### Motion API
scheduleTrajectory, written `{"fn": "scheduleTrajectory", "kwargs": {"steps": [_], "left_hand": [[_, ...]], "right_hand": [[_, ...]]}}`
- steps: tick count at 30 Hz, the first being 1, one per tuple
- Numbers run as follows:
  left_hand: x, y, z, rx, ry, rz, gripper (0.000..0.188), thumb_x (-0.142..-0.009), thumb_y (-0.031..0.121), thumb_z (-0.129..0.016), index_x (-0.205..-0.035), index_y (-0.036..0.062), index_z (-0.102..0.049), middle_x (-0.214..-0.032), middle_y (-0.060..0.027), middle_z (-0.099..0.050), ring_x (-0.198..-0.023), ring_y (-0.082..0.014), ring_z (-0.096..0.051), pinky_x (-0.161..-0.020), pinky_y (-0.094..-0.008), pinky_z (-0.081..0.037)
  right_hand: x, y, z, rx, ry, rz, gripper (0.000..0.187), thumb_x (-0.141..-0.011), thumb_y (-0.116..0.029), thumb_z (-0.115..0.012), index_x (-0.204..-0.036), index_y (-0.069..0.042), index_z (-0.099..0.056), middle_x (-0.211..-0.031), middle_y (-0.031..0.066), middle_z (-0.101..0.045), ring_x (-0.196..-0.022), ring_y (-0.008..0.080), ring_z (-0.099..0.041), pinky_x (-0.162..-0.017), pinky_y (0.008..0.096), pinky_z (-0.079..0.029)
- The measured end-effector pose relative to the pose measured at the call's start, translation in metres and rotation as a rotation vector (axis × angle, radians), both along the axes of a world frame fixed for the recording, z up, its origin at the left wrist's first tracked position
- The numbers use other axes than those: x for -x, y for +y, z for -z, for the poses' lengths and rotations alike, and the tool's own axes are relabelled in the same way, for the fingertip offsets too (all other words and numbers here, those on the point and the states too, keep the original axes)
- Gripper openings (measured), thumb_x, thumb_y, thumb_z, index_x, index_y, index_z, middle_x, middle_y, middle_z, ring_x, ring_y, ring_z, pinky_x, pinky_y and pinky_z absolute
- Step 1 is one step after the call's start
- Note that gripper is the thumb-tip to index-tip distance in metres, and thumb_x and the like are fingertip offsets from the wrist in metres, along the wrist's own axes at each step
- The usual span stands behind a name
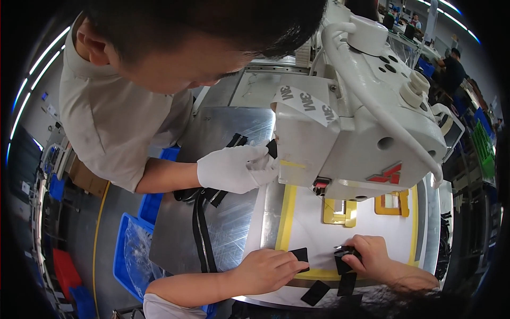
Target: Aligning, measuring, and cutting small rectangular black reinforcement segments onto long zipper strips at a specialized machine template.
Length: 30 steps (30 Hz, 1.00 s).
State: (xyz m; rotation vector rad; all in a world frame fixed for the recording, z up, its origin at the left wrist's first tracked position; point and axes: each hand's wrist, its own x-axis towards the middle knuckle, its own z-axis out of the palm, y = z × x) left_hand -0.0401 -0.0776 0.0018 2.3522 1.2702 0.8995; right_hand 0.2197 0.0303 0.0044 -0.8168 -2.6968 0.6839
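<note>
My left hand (272, 270) comes in from the lower left, its fingers closed on the edge of a small black rectangular piece (300, 258). To its right, my right hand (372, 258) is closed around a small dark object (346, 252) with a shiny metallic tip; its exact kind is hard to make out. Just below the hands lie two more black pieces, a tilted rectangle (315, 293) and a strip (347, 284). Both hands are over the near edge of a white work plate (313, 239) bordered with yellow tape.
A large white sewing machine head (388, 143) overhangs the plate, with yellow frames (340, 213) beneath. At left, a co-worker's white-gloved hand (234, 169) is over a metal table (234, 234) with black zipper strips (201, 234). Blue bins (121, 250) stand below.
</note>
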Motion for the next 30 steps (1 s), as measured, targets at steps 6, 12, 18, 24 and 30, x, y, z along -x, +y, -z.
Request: {"fn": "scheduleTrajectory", "kwargs": {"steps": [6,12,18,24,30], "left_hand": [[0.0,-0.001,0.004,0.015,-0.017,-0.015,0.032,-0.073,0.009,-0.068,-0.104,0.014,-0.063,-0.08,0.0023,-0.06,-0.068,-0.013,-0.061,-0.055,-0.0259,-0.049],[0.001,-0.003,0.003,0.007,0.022,-0.02,0.034,-0.072,0.012,-0.068,-0.105,0.0147,-0.062,-0.08,0.0028,-0.059,-0.066,-0.0123,-0.061,-0.054,-0.0253,-0.048],[0.0,-0.004,0.009,-0.013,0.008,-0.002,0.037,-0.07,0.012,-0.069,-0.106,0.0142,-0.061,-0.081,0.003,-0.059,-0.067,-0.0115,-0.061,-0.054,-0.0246,-0.048],[-0.001,-0.005,0.01,-0.004,-0.002,-0.001,0.038,-0.069,0.011,-0.069,-0.106,0.0132,-0.061,-0.081,0.0025,-0.059,-0.068,-0.0116,-0.061,-0.054,-0.0248,-0.048],[-0.003,-0.005,0.011,-0.042,-0.028,-0.003,0.037,-0.069,0.01,-0.068,-0.105,0.012,-0.062,-0.08,0.0024,-0.059,-0.065,-0.0117,-0.06,-0.051,-0.0245,-0.047]], "right_hand": [[0.001,-0.001,-0.003,-0.007,-0.016,-0.003,0.028,-0.077,-0.031,-0.068,-0.085,-0.007,-0.058,-0.07,0.0061,-0.059,-0.06,0.0246,-0.06,-0.054,0.0335,-0.047],[0.002,0.0,-0.003,-0.006,-0.024,-0.015,0.027,-0.074,-0.027,-0.069,-0.087,-0.006,-0.058,-0.073,0.0067,-0.06,-0.061,0.0252,-0.06,-0.054,0.0335,-0.047],[0.001,-0.001,0.0,-0.025,-0.007,-0.017,0.027,-0.073,-0.026,-0.069,-0.087,-0.005,-0.057,-0.074,0.0075,-0.06,-0.062,0.0268,-0.06,-0.055,0.0339,-0.047],[0.0,0.001,0.001,-0.019,-0.03,-0.013,0.028,-0.073,-0.026,-0.068,-0.086,-0.005,-0.057,-0.072,0.0082,-0.059,-0.062,0.0272,-0.06,-0.054,0.0342,-0.047],[0.001,-0.001,-0.002,-0.014,-0.028,0.005,0.027,-0.074,-0.026,-0.068,-0.085,-0.005,-0.056,-0.07,0.0087,-0.059,-0.06,0.0274,-0.06,-0.054,0.0342,-0.046]]}}
